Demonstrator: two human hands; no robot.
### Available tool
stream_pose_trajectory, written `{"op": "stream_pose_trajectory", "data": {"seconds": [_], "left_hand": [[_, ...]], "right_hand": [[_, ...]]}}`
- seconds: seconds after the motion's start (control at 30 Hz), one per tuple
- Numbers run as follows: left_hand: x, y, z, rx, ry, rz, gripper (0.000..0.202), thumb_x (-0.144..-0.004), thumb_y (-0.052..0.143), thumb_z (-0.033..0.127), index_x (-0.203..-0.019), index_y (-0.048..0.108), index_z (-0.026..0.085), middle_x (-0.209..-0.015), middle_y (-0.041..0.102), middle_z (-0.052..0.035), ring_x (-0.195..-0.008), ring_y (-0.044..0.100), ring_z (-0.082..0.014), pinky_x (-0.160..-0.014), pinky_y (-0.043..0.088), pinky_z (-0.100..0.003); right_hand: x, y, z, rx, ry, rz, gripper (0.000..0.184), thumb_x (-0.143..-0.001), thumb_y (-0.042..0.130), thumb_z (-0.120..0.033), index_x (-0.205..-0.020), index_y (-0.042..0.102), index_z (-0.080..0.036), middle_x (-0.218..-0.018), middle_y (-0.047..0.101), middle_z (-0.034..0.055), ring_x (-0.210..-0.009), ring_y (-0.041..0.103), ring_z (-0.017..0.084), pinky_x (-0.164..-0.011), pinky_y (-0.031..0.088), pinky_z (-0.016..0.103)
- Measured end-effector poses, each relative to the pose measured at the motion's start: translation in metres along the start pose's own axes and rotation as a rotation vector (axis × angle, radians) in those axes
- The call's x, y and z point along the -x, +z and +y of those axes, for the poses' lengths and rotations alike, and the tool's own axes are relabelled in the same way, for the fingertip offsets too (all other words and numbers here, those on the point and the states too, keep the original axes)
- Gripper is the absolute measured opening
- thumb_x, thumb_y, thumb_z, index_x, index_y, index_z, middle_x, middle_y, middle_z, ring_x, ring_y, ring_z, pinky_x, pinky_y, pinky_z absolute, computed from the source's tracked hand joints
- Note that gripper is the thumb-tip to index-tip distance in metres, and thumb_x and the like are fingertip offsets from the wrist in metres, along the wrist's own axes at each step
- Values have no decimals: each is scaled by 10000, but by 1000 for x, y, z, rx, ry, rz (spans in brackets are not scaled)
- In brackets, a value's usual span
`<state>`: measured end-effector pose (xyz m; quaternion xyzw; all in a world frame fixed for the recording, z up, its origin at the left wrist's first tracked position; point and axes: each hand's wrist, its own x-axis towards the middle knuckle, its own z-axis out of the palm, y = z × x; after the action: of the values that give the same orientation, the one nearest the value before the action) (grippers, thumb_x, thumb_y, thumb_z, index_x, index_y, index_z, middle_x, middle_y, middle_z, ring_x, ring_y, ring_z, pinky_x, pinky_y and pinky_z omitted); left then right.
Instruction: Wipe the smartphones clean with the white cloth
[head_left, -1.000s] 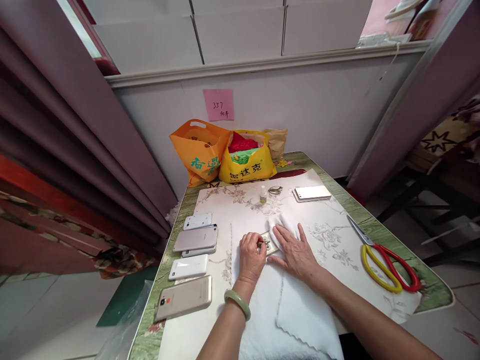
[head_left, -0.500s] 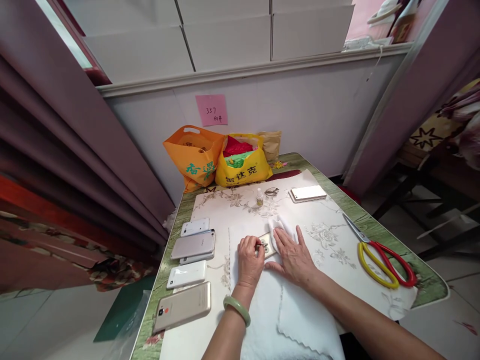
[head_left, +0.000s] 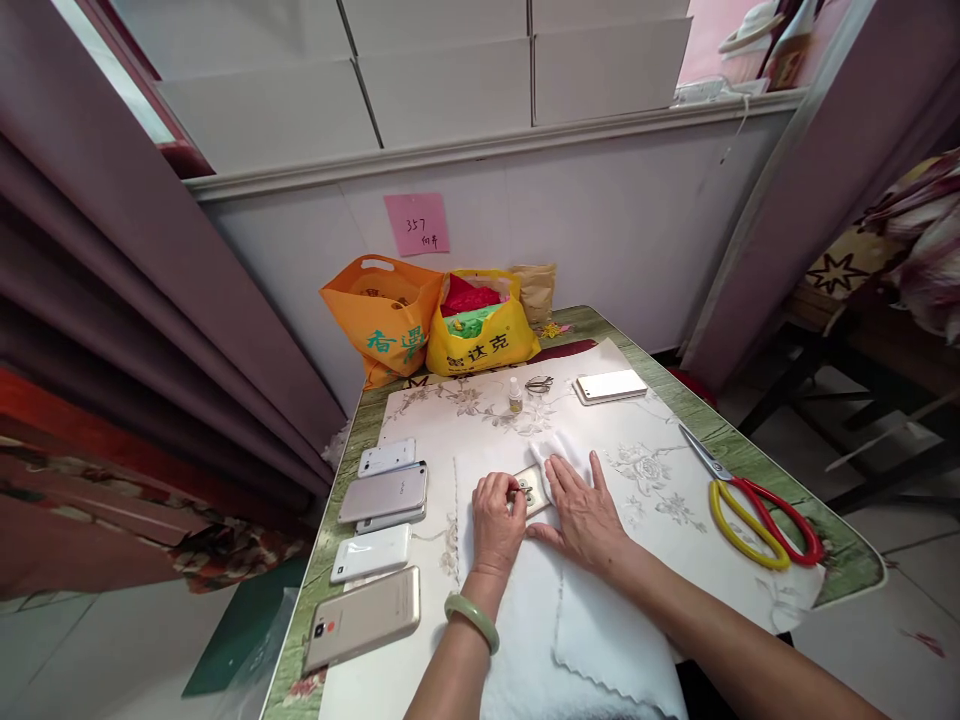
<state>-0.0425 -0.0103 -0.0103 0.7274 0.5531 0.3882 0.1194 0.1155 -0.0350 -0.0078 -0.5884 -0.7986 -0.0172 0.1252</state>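
My left hand (head_left: 497, 518) is closed in a pinch, its fingertips around a small, thin dark thing (head_left: 519, 490) too small to name. These fingertips are at the pale gold phone (head_left: 534, 503), which has round marks on its surface. Across the phone's right end lies my right hand (head_left: 581, 510), flat with the thumb and fingers stretched out. A folded white cloth (head_left: 551, 449) is bunched beside and partly under those fingers. Phone and hands rest on a larger pale blue cloth (head_left: 525, 610) with a scalloped edge. Part of the phone is hidden by the hands.
Several phones (head_left: 364, 618) lie along the table's left side. Scissors (head_left: 757, 520) with red and yellow handles lie on the right. Farther back are a small bottle (head_left: 515, 396), a dark wire-like item (head_left: 538, 384), a white phone (head_left: 611, 386), an orange bag (head_left: 386, 320) and a yellow bag (head_left: 484, 340).
The whole view has shifted slightly. My hands keep nearly the same pose over the phone, and the things on the table stay where they were.
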Motion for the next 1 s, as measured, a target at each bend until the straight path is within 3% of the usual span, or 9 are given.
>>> {"op": "stream_pose_trajectory", "data": {"seconds": [0.13,0.23,0.37,0.47,0.57,0.67,0.83,1.0], "left_hand": [[-1,-1,1,-12,8,-3,154,-814,523,100,-742,483,230,-774,574,-7,-771,518,-192,-754,416,-318],[-2,-1,2,-9,5,-4,159,-805,527,93,-737,476,228,-771,570,-8,-760,508,-190,-746,414,-318],[0,-1,1,1,0,-7,155,-794,536,91,-743,485,228,-775,572,-7,-770,513,-192,-752,415,-319],[1,0,-1,9,0,-12,148,-806,529,97,-750,489,229,-786,573,-8,-778,516,-191,-755,417,-317],[1,1,-2,5,1,-15,152,-817,522,105,-741,478,229,-786,567,-9,-779,512,-190,-757,418,-317],[0,1,-2,-3,2,-12,159,-816,523,106,-732,467,229,-781,565,-10,-777,507,-192,-754,419,-320],[1,0,-1,2,12,3,155,-791,541,92,-744,489,231,-774,576,-5,-775,525,-191,-749,426,-317],[1,-1,-1,11,4,-1,150,-813,528,104,-741,493,231,-779,575,-8,-776,528,-191,-753,424,-318]], "right_hand": [[13,-2,-6,3,-103,-5,831,-924,318,-685,-1468,393,-61,-1500,408,207,-1402,336,345,-1167,-67,604],[4,-4,0,-43,-171,-29,774,-943,302,-656,-1496,355,-118,-1527,388,154,-1415,322,309,-1176,-48,581],[-10,-1,6,-48,-76,-26,793,-939,318,-653,-1492,350,-86,-1502,415,189,-1399,345,317,-1172,-7,594],[0,1,-1,-17,-30,3,807,-933,342,-654,-1482,364,-64,-1495,412,216,-1399,342,333,-1173,-30,593],[14,-1,-8,-21,-100,8,779,-939,333,-644,-1481,375,-86,-1517,388,193,-1410,324,327,-1169,-76,595],[11,-1,-5,-45,-171,-7,743,-946,325,-629,-1487,372,-122,-1528,384,157,-1414,320,315,-1170,-70,595],[-7,4,3,-42,-40,4,785,-945,310,-642,-1482,369,-72,-1500,410,206,-1392,354,337,-1162,-24,615],[15,3,-7,-18,-81,12,792,-942,312,-652,-1489,362,-82,-1528,369,190,-1418,310,337,-1167,-71,601]]}}
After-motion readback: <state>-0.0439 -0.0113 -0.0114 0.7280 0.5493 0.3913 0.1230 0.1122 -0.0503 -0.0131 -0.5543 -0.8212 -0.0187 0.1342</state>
